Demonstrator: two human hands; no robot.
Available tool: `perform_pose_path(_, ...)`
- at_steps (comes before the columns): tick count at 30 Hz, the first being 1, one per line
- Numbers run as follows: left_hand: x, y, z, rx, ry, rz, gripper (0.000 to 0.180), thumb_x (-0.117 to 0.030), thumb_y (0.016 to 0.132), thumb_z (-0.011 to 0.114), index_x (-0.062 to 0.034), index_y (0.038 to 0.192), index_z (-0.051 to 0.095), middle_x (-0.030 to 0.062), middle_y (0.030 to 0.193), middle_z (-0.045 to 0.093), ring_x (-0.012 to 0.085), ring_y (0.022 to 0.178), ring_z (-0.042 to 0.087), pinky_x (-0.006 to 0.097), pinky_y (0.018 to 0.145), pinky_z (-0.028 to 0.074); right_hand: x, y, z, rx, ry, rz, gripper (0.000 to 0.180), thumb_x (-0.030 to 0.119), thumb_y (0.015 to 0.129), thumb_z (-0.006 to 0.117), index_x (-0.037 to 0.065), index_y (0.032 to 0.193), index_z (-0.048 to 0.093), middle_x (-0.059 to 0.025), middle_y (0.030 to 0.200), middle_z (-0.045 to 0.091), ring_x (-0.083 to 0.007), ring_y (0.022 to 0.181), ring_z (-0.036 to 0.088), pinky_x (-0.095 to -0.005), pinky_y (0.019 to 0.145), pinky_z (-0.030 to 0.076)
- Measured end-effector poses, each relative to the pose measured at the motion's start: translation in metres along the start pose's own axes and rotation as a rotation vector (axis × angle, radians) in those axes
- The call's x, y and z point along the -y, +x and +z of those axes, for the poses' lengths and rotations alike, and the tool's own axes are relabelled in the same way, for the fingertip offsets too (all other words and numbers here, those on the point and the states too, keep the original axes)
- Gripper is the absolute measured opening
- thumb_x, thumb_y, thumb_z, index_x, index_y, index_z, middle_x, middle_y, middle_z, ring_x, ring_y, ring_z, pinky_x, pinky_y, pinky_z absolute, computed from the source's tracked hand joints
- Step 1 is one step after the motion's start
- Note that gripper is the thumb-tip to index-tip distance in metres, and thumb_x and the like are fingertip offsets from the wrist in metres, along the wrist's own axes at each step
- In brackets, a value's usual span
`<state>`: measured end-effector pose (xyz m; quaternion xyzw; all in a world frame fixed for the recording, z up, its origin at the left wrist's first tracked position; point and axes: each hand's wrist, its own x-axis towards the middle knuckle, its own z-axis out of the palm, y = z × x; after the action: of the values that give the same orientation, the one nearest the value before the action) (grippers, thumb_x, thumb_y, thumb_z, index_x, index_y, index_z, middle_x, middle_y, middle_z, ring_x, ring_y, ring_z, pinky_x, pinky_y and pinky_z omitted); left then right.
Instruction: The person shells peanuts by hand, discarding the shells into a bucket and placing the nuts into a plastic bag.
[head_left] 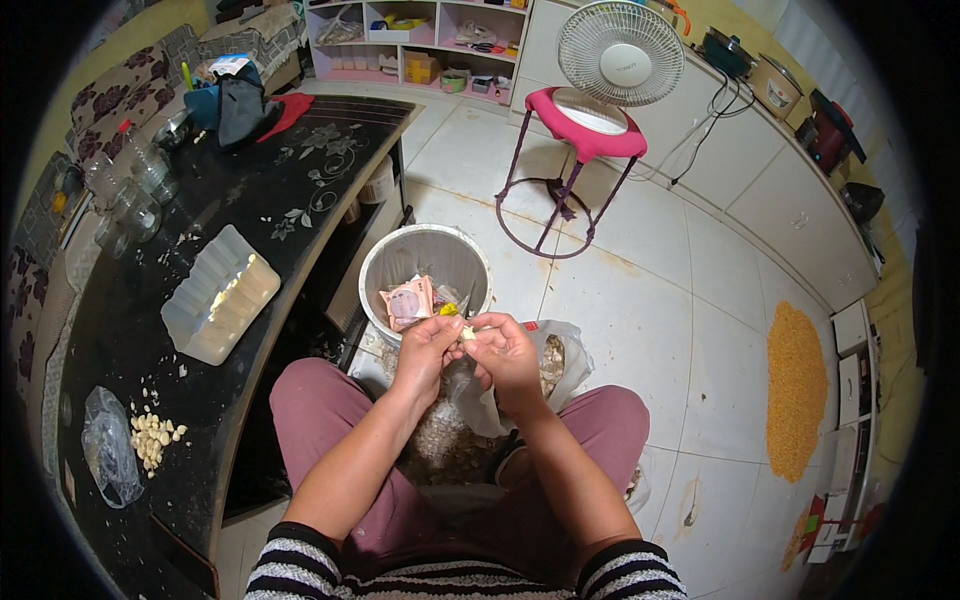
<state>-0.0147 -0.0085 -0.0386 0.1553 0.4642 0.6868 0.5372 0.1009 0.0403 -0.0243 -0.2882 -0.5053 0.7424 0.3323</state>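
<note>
My left hand [427, 350] and my right hand [502, 355] meet in front of my knees, fingertips pinched together around a small pale garlic clove [468, 333]. Just beyond them stands a grey bin [374, 262] holding a pink packet [408, 302] and other scraps. Under and beside my right hand hangs a clear plastic bag [575, 372] with brownish, papery pieces inside. Between my legs, more pale and brown bits [440, 435] show, partly hidden by my arms. On the black table at left, peeled cloves [155, 440] lie heaped beside a crumpled plastic bag [105, 450].
A translucent plastic tub [195, 310] with pale pieces rests on the black table [245, 205], near glass jars [137, 210]. Ahead, a fan [622, 60] stands on a pink-covered stool [590, 140]. Yellow grains [797, 390] are spread over the tiled floor at right, before low cabinets [780, 190].
</note>
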Motion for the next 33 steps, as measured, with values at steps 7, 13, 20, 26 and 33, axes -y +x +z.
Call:
perform_pose_path(7,0.001,0.001,0.000,0.011,-0.048,-0.019,0.014,-0.018,0.085,0.054,-0.0039,0.085,0.056,-0.0016,0.069,0.054,0.0040,0.059,0.047,0.016,0.055,0.041,0.006,-0.003,0.002,-0.003,-0.441,-0.222,0.024,0.005,0.079,0.055,0.002,0.104,0.055,-0.0049,0.079,0.060,-0.0069,0.052,0.050,-0.0186,0.044,0.040)
perform_pose_path(13,0.010,0.003,-0.001,-0.074,0.054,0.091,0.012,-0.015,0.085,0.053,-0.0026,0.086,0.056,-0.0004,0.068,0.054,0.0046,0.056,0.047,0.017,0.053,0.041,-0.009,0.006,0.002,-0.086,-0.871,-0.682,0.020,0.005,0.077,0.055,0.002,0.098,0.055,-0.0138,0.080,0.060,-0.0229,0.062,0.059,-0.0287,0.056,0.047)
perform_pose_path(20,0.008,0.006,-0.001,-0.082,0.115,0.262,0.006,-0.005,0.082,0.056,-0.0020,0.085,0.053,0.0010,0.070,0.055,0.0054,0.057,0.048,0.017,0.052,0.040,0.007,-0.003,0.008,-0.064,-0.730,-0.441,0.020,0.004,0.077,0.055,0.002,0.096,0.054,-0.0109,0.076,0.062,-0.0203,0.069,0.062,-0.0280,0.061,0.047)
perform_pose_path(26,0.006,0.003,0.001,-0.088,0.024,0.182,0.012,-0.004,0.081,0.055,-0.0031,0.090,0.048,0.0014,0.072,0.054,0.0059,0.058,0.048,0.018,0.051,0.040,0.002,-0.001,0.006,-0.020,-0.721,-0.517,0.019,0.002,0.077,0.054,0.002,0.096,0.053,-0.0108,0.079,0.063,-0.0161,0.071,0.062,-0.0248,0.062,0.047)
perform_pose_path(33,0.006,0.005,-0.003,-0.048,0.089,0.145,0.015,-0.004,0.082,0.054,-0.0027,0.093,0.044,0.0024,0.074,0.053,0.0064,0.059,0.048,0.018,0.052,0.038,0.003,-0.002,0.003,0.022,-0.675,-0.349,0.019,0.004,0.076,0.056,0.002,0.095,0.051,-0.0070,0.069,0.061,-0.0096,0.062,0.058,-0.0227,0.057,0.045)
